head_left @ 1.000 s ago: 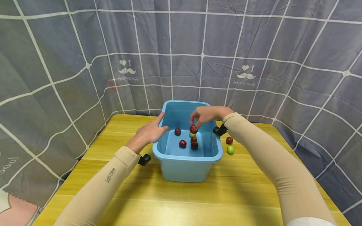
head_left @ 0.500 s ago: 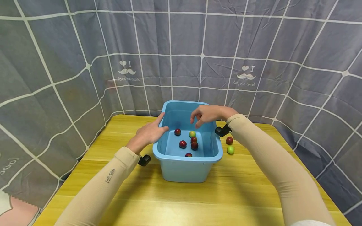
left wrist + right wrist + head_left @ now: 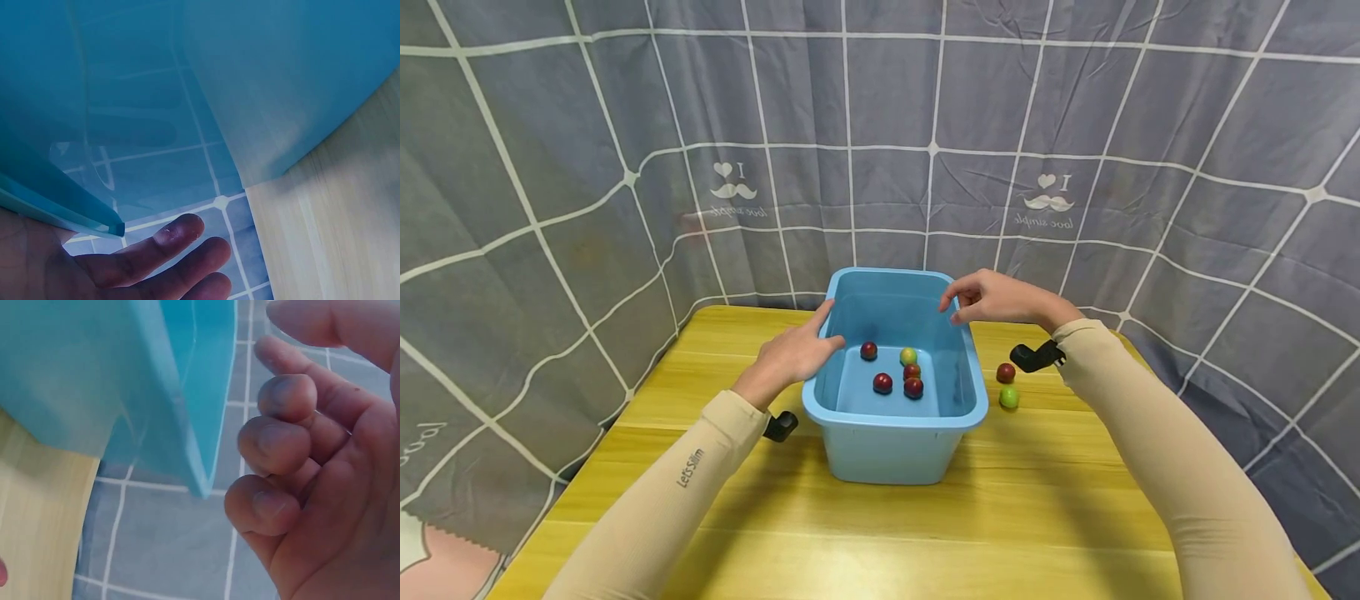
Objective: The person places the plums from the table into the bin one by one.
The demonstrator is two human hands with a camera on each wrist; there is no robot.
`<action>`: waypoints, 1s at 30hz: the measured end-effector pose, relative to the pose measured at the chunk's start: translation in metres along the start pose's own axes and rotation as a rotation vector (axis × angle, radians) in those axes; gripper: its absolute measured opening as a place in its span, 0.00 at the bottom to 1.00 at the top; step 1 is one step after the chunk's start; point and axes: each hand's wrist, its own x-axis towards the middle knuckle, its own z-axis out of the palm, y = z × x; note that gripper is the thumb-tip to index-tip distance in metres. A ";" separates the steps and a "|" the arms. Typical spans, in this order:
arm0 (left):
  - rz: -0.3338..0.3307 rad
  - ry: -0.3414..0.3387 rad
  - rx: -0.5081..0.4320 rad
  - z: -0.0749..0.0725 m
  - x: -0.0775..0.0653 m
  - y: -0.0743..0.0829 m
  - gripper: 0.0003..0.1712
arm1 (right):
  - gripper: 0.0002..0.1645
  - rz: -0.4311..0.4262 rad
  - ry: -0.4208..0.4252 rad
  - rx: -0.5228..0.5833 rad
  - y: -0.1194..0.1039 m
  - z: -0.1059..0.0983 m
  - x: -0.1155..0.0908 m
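A blue plastic basin (image 3: 895,450) stands on the table. My left hand (image 3: 792,354) rests at its left rim, thumb inside the wall and straight fingers outside; in the left wrist view these fingers (image 3: 187,262) lie relaxed below the rim. My right hand (image 3: 996,297) hovers by the right rim, holding nothing, its fingers (image 3: 275,447) loosely bent. Inside the basin lie small plum-like fruits: a red one (image 3: 868,350), another red one (image 3: 882,383), a dark one (image 3: 913,388), a reddish one (image 3: 912,372) and a yellow-green one (image 3: 908,357).
To the right of the basin, a dark red fruit (image 3: 1006,372) and a green fruit (image 3: 1009,397) sit on the wooden table (image 3: 880,542). A grey checked curtain (image 3: 887,125) hangs behind and along both sides.
My right hand has let a red fruit drop into the basin and moved right to the rim. That fruit rolled toward the near wall and is now out of sight. My left hand stays put.
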 end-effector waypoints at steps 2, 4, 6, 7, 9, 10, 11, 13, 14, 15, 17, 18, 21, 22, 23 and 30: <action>0.002 0.001 -0.004 0.000 0.000 0.000 0.45 | 0.15 0.005 0.036 0.030 0.008 -0.002 -0.008; 0.001 0.002 -0.003 0.000 0.000 0.000 0.45 | 0.16 0.007 0.066 0.054 0.015 -0.004 -0.015; 0.002 0.003 -0.004 0.000 -0.001 0.001 0.45 | 0.16 0.017 0.094 0.075 0.021 -0.006 -0.024; 0.002 0.003 -0.003 0.000 -0.001 0.001 0.45 | 0.16 0.028 0.109 0.081 0.024 -0.006 -0.028; 0.002 0.003 -0.003 0.000 -0.001 0.001 0.45 | 0.16 0.052 0.138 0.101 0.030 -0.007 -0.034; 0.003 0.003 -0.003 -0.001 -0.001 0.001 0.45 | 0.16 0.064 0.151 0.117 0.033 -0.007 -0.038; 0.004 0.002 -0.004 -0.001 -0.001 0.001 0.45 | 0.16 0.071 0.162 0.130 0.036 -0.007 -0.041; 0.005 -0.001 -0.006 -0.001 -0.001 0.000 0.45 | 0.16 0.084 0.185 0.162 0.044 -0.006 -0.046; 0.005 -0.001 -0.006 -0.001 -0.001 0.000 0.45 | 0.16 0.084 0.195 0.180 0.048 -0.005 -0.048; 0.006 -0.002 -0.005 -0.001 -0.001 0.000 0.45 | 0.16 0.085 0.204 0.203 0.052 -0.005 -0.051; 0.008 -0.003 -0.006 -0.001 -0.001 -0.001 0.45 | 0.17 0.090 0.225 0.242 0.060 -0.002 -0.056; 0.009 -0.004 -0.006 -0.001 -0.001 -0.001 0.45 | 0.17 0.097 0.235 0.259 0.064 -0.001 -0.058; 0.012 -0.005 -0.008 -0.001 -0.001 -0.002 0.45 | 0.20 0.115 0.256 0.292 0.075 0.004 -0.064; 0.012 -0.005 -0.010 -0.001 -0.001 -0.002 0.45 | 0.21 0.120 0.261 0.300 0.078 0.005 -0.065; 0.012 -0.005 -0.010 -0.001 -0.001 -0.002 0.45 | 0.22 0.121 0.264 0.309 0.082 0.007 -0.066; 0.013 -0.005 -0.009 0.000 -0.002 -0.003 0.45 | 0.24 0.150 0.280 0.415 0.107 0.021 -0.072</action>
